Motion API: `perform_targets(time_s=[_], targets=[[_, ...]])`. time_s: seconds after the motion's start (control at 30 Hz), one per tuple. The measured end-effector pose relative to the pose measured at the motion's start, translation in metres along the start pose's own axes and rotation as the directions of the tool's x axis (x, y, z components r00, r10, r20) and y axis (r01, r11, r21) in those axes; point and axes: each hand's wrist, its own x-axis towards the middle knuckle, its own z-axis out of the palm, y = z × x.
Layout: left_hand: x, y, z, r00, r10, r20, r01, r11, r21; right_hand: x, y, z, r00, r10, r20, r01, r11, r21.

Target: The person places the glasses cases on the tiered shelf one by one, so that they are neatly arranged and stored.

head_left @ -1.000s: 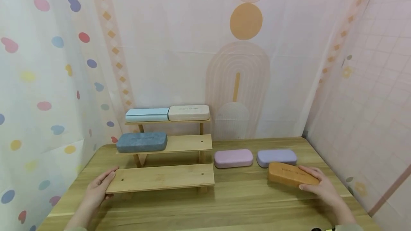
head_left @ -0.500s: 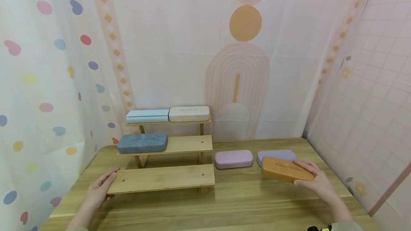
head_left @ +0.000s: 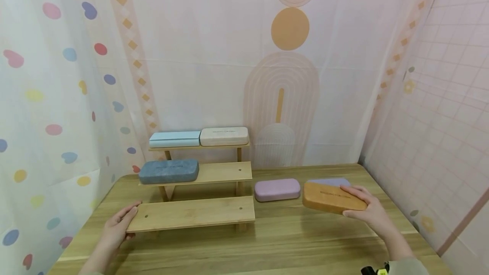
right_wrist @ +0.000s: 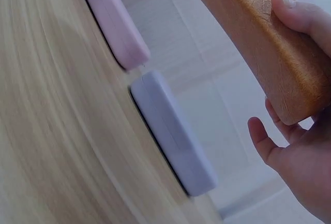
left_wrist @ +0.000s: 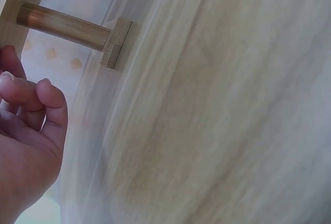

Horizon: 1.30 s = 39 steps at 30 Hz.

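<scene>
An orange-brown glasses case [head_left: 334, 198] is gripped at its right end by my right hand [head_left: 366, 209], thumb on the near side. In the right wrist view this case [right_wrist: 269, 43] is held up off the table, at a tilt. Behind it in the head view, a lavender glasses case [head_left: 329, 181] is partly hidden; a pink glasses case [head_left: 277, 190] lies to its left. My left hand [head_left: 120, 224] holds the left end of the lowest board of a three-step wooden shelf [head_left: 191, 213]. Curled fingers of that hand [left_wrist: 31, 125] show under the board in the left wrist view.
On the top step sit a light blue glasses case [head_left: 175, 139] and a cream glasses case [head_left: 224, 136]. A grey-blue glasses case [head_left: 169, 171] lies on the left of the middle step. Patterned curtains [head_left: 206, 63] hang behind and beside the wooden table [head_left: 275, 241].
My right hand has moved left and slightly up with the orange-brown glasses case, which now covers more of the lavender one. The left hand stays on the shelf.
</scene>
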Motion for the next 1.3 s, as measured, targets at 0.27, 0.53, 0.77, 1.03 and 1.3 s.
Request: perform_targets(time_s=[0.27,0.53,0.77,1.03,1.3], targets=[[-0.002,0.001,0.001,1.0,0.006,0.001,-0.006,1.0,0.006,0.007,-0.006,0.006,0.999,0.024,0.041,-0.025,1.0,0.013],[-0.003,0.002,0.001,1.0,0.014,-0.007,-0.014,1.0,0.027,0.018,-0.014,0.016,0.997,-0.02,0.076,0.017,0.999,0.045],[-0.003,0.001,0.0,1.0,0.012,-0.016,-0.011,1.0,0.026,0.032,-0.023,0.031,0.994,-0.05,0.1,0.046,0.998,0.044],[-0.004,-0.001,0.0,1.0,0.005,-0.018,-0.005,1.0,0.017,0.049,-0.034,0.048,0.986,-0.079,0.15,0.064,0.993,0.101],[-0.003,-0.001,0.001,1.0,0.019,-0.022,-0.019,1.0,0.02,0.066,-0.043,0.062,0.981,-0.089,0.171,0.063,0.987,0.149]])
